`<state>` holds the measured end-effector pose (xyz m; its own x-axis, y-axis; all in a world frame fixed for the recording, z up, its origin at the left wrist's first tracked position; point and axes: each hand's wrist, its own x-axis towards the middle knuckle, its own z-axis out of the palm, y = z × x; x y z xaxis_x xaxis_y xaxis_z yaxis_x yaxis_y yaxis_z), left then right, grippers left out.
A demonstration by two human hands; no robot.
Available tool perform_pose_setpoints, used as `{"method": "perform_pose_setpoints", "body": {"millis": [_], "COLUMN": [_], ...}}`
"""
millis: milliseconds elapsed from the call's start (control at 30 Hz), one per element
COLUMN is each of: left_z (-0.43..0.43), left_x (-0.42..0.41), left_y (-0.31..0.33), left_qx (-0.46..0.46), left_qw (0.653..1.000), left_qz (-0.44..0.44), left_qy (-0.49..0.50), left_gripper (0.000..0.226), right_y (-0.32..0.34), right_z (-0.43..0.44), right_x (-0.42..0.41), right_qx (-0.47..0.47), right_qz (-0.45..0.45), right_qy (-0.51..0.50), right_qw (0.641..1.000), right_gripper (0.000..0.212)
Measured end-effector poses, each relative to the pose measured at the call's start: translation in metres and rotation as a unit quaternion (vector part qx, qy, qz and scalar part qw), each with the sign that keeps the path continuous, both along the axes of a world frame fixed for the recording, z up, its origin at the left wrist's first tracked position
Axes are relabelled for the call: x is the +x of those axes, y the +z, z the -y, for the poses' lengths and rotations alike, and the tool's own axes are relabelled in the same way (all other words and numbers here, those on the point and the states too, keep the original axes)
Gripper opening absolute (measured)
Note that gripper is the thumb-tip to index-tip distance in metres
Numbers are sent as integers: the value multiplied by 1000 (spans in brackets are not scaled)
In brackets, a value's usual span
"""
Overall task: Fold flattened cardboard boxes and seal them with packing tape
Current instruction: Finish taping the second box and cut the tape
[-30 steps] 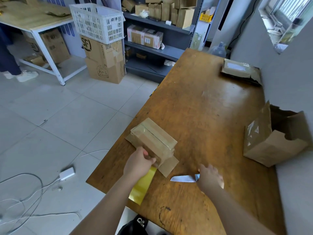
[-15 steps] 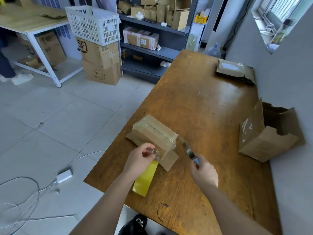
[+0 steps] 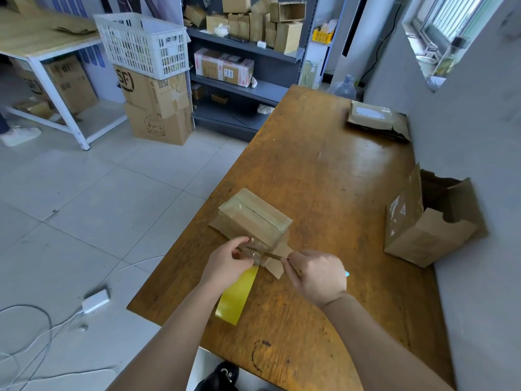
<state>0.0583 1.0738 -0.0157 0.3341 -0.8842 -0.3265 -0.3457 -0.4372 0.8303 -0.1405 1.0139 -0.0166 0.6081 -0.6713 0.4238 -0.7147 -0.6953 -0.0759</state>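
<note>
Yellow strip [image 3: 236,299], perhaps the tape supply, lies on the wooden table [image 3: 332,170] at lower centre, partly under the left hand [image 3: 225,266]. That hand pinches a stretch of clear packing tape [image 3: 253,249] coming off the near end of the small cardboard box [image 3: 253,218]. The box stands mid-frame by the table's left edge, its top seam already taped shut. From the right, a knife [image 3: 270,254] lies against the taut tape, its handle clenched in the right hand [image 3: 315,277]. The top looks done, with only the cut left. Flaps splayed at the base suggest the other end is unsealed. A torn carton [image 3: 428,238] at right and flattened cardboard [image 3: 375,117] at upper right lie untouched.
</note>
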Motion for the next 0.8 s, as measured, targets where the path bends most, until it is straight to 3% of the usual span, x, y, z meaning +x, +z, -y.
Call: {"method": "perform_pose_setpoints", "body": {"millis": [100,267,500,800], "left_z": [2,7,11,16], "left_x": [0,-7,-6,-7], "left_y": [2,1,-2,0], "left_qx": [-1,-18,-15,0], "left_qw": [1000,995,995,993], "left_qz": [19,96,86,117], "left_qy": [-2,-27,-36,-27], "left_gripper": [49,31,46,45], "right_y": [1,2,20,53], "right_z": [0,1,1,-4], "right_x": [-4,-2,1,34], "right_qx": [4,30,47,97], "right_qz": [-43,-88,-145,-291], "right_qy": [-8,-34,-34,-73], "right_qw": [999,995,988,949], "right_gripper": [42,44,40,27]}}
